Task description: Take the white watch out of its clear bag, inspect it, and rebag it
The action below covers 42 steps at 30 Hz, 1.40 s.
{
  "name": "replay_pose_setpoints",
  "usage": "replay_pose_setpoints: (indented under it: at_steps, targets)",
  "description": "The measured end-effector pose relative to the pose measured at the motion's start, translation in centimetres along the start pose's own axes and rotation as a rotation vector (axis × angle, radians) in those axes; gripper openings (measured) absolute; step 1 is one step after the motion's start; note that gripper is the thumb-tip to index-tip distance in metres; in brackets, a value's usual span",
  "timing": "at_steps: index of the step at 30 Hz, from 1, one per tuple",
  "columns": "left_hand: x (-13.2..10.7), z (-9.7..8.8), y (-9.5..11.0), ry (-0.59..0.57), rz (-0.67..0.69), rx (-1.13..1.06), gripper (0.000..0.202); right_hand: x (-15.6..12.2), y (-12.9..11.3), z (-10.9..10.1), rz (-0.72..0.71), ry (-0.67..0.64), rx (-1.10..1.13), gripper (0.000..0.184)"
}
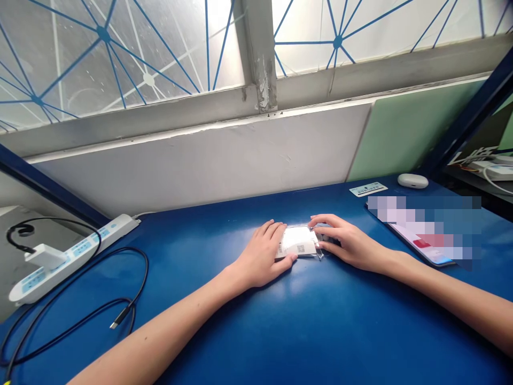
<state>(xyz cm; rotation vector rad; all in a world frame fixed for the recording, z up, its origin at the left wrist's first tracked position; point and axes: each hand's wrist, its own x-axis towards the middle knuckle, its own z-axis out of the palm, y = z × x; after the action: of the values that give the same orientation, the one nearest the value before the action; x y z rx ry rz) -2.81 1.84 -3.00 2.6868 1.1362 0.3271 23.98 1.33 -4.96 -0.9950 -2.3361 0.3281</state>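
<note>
A small flat white packet [298,241] in clear wrap, with printed labels, lies on the blue table [280,321] in front of me. My left hand [262,255] rests on its left end, fingers laid over the edge and thumb tucked under the near side. My right hand [345,241] touches its right end, fingers curled around the wrap's corner. Both hands press or hold the packet flat against the table.
A white power strip [68,255] with a plugged adapter [43,256] lies at the left edge, and a black cable [100,315] loops beside it. A phone [425,246], a label strip [367,189] and a white earbud case [412,181] lie at the right. A wall and window stand behind.
</note>
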Motion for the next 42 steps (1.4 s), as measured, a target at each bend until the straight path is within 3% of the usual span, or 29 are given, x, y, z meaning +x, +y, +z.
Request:
replay_pose_setpoints:
  at_steps: [27, 42]
  targets:
    - [0.0, -0.2, 0.1, 0.061, -0.004, -0.041, 0.056, 0.2, 0.9, -1.1, -0.012, -0.027, 0.023, 0.022]
    - [0.1, 0.0, 0.0, 0.073, 0.011, -0.037, 0.054, 0.1, 2.3, -3.8, 0.023, -0.144, 0.009, 0.024]
